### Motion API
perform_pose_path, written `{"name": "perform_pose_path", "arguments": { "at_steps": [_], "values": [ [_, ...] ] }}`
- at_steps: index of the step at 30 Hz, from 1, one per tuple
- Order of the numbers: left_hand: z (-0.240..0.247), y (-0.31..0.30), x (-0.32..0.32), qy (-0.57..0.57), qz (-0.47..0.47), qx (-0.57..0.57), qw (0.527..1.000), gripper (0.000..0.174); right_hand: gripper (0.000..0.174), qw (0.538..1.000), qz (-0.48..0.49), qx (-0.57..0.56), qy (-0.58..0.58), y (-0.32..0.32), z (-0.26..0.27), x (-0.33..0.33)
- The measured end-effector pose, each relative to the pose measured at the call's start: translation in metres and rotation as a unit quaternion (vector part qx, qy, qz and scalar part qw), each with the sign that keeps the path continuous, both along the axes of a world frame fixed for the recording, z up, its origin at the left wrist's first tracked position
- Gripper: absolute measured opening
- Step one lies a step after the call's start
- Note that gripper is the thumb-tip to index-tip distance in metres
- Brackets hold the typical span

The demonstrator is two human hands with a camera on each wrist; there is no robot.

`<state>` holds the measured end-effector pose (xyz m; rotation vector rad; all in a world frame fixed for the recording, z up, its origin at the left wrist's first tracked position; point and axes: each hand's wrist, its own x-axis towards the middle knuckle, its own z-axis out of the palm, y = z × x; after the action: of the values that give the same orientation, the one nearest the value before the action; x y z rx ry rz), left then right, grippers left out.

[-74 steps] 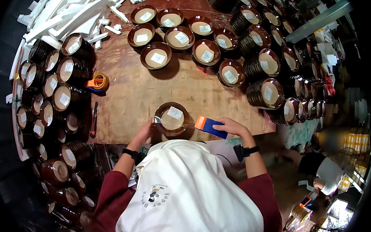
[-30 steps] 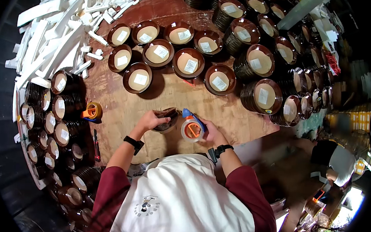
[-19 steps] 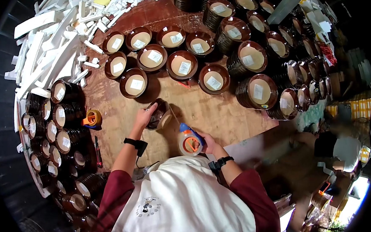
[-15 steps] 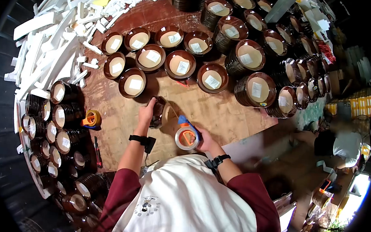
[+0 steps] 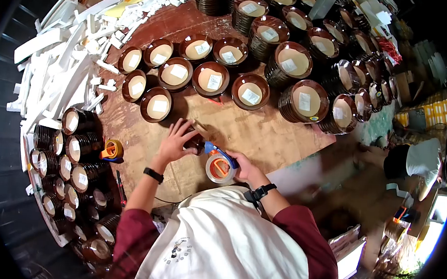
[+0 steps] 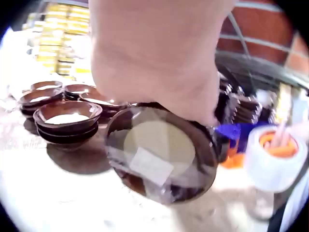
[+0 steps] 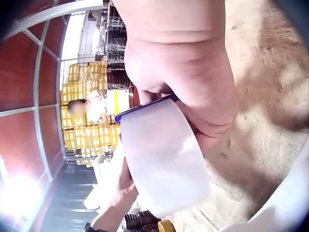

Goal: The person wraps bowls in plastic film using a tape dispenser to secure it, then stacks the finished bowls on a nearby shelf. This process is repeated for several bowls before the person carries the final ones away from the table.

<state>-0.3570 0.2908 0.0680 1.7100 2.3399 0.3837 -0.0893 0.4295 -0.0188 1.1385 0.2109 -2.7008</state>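
Here, our left hand (image 5: 177, 144) spreads its fingers at the tilted bowl (image 6: 169, 145) over the desk (image 5: 279, 143); our right hand (image 5: 244, 167) grips the tape dispenser (image 5: 221, 166) just beside it. We should steady the bowl and smooth the tape (image 6: 268, 169) flat.

Your left hand (image 6: 157, 55) fills the top centre; below it a brown bowl (image 6: 176, 139) tilts, tape dispenser (image 6: 269, 170) at right.
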Motion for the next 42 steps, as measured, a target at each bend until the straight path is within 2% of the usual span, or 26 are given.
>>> {"name": "perform_pose_path", "arguments": {
  "at_steps": [1, 2, 5, 6, 8, 10, 12, 13, 14, 15, 17, 18, 21, 24, 26, 29, 30, 31, 33, 34, 37, 38, 39, 41, 42],
  "values": [
    [0.014, -0.001, -0.002, -0.040, -0.111, -0.028, 0.993, 0.075, 0.033, 1.000, 0.004, -0.004, 0.015, -0.001, 0.002, 0.001],
    [0.028, 0.004, -0.008, -0.024, -0.135, -0.084, 0.987, 0.089, 0.033, 1.000, 0.010, -0.019, 0.009, -0.001, 0.003, 0.001],
    [0.013, 0.000, -0.029, -0.056, -0.111, -0.066, 0.990, 0.092, 0.033, 0.999, -0.041, 0.004, -0.033, -0.005, 0.012, 0.007],
    [0.011, -0.001, -0.025, -0.018, -0.104, -0.018, 0.994, 0.081, 0.033, 0.997, -0.065, -0.007, -0.037, -0.003, 0.007, 0.010],
    [-0.016, -0.004, -0.018, 0.007, -0.052, -0.036, 0.998, 0.072, 0.032, 0.996, -0.076, -0.019, -0.030, 0.006, -0.006, 0.019],
    [-0.006, -0.002, 0.002, 0.040, -0.025, -0.035, 0.998, 0.058, 0.032, 0.994, -0.105, -0.029, -0.006, 0.006, -0.012, 0.020],
    [-0.015, -0.003, 0.010, 0.059, 0.012, -0.039, 0.997, 0.057, 0.032, 0.994, -0.098, -0.033, -0.042, -0.001, -0.005, 0.014],
    [-0.019, -0.003, 0.013, 0.069, 0.034, -0.039, 0.996, 0.056, 0.032, 0.994, -0.090, -0.033, -0.058, -0.001, 0.002, 0.010],
    [-0.023, -0.004, 0.017, 0.047, 0.076, -0.045, 0.995, 0.056, 0.034, 0.997, -0.060, -0.016, -0.036, -0.004, -0.014, 0.014],
    [-0.026, -0.007, 0.016, 0.016, 0.118, -0.035, 0.992, 0.056, 0.037, 0.998, -0.046, 0.014, -0.037, -0.009, -0.006, 0.015],
    [-0.036, -0.012, 0.015, -0.048, 0.202, -0.019, 0.978, 0.056, 0.039, 0.999, -0.006, 0.005, -0.042, -0.017, 0.004, 0.028],
    [-0.035, -0.013, 0.014, -0.056, 0.205, 0.001, 0.977, 0.058, 0.040, 0.998, 0.054, 0.014, 0.008, -0.016, 0.012, 0.039],
    [-0.031, -0.013, 0.026, 0.029, 0.173, 0.013, 0.984, 0.060, 0.040, 0.996, 0.073, 0.041, -0.023, -0.023, 0.026, 0.034],
    [-0.020, -0.002, 0.041, 0.021, 0.185, -0.018, 0.982, 0.060, 0.041, 0.993, 0.095, 0.069, -0.025, -0.028, -0.022, 0.005],
    [-0.013, 0.000, 0.047, 0.032, 0.180, -0.016, 0.983, 0.060, 0.040, 0.991, 0.105, 0.077, -0.016, -0.019, -0.022, -0.021],
    [-0.019, 0.000, 0.044, 0.044, 0.186, -0.029, 0.981, 0.062, 0.033, 0.956, 0.257, 0.139, -0.026, -0.024, -0.025, -0.057],
    [-0.022, -0.003, 0.042, 0.046, 0.189, -0.039, 0.980, 0.063, 0.029, 0.895, 0.345, 0.283, 0.024, -0.032, -0.014, -0.065],
    [-0.018, -0.006, 0.040, 0.018, 0.199, -0.061, 0.978, 0.064, 0.025, 0.909, 0.267, 0.316, 0.043, -0.046, -0.005, -0.057],
    [-0.009, 0.003, 0.029, -0.036, 0.218, -0.090, 0.971, 0.066, 0.023, 0.941, 0.253, 0.224, 0.025, -0.065, -0.059, -0.077],
    [-0.007, 0.000, 0.028, -0.048, 0.225, -0.058, 0.971, 0.070, 0.023, 0.946, 0.282, 0.161, 0.014, -0.061, -0.054, -0.084],
    [0.000, 0.001, 0.022, 0.096, 0.039, -0.010, 0.995, 0.074, 0.024, 0.920, 0.323, 0.222, 0.026, -0.035, -0.024, -0.081],
    [-0.002, 0.003, 0.024, 0.087, 0.037, -0.028, 0.995, 0.077, 0.026, 0.922, 0.315, 0.224, 0.032, -0.025, -0.023, -0.076],
    [-0.002, 0.010, 0.025, 0.091, 0.082, -0.048, 0.991, 0.077, 0.029, 0.923, 0.308, 0.230, 0.028, -0.014, 0.002, -0.067],
    [-0.002, 0.034, 0.026, 0.096, 0.169, -0.085, 0.977, 0.076, 0.034, 0.926, 0.309, 0.219, 0.007, -0.002, -0.008, -0.052],
    [-0.002, 0.042, 0.027, 0.134, 0.191, -0.101, 0.967, 0.070, 0.035, 0.932, 0.297, 0.207, -0.001, 0.000, -0.014, -0.042]
  ]
}}
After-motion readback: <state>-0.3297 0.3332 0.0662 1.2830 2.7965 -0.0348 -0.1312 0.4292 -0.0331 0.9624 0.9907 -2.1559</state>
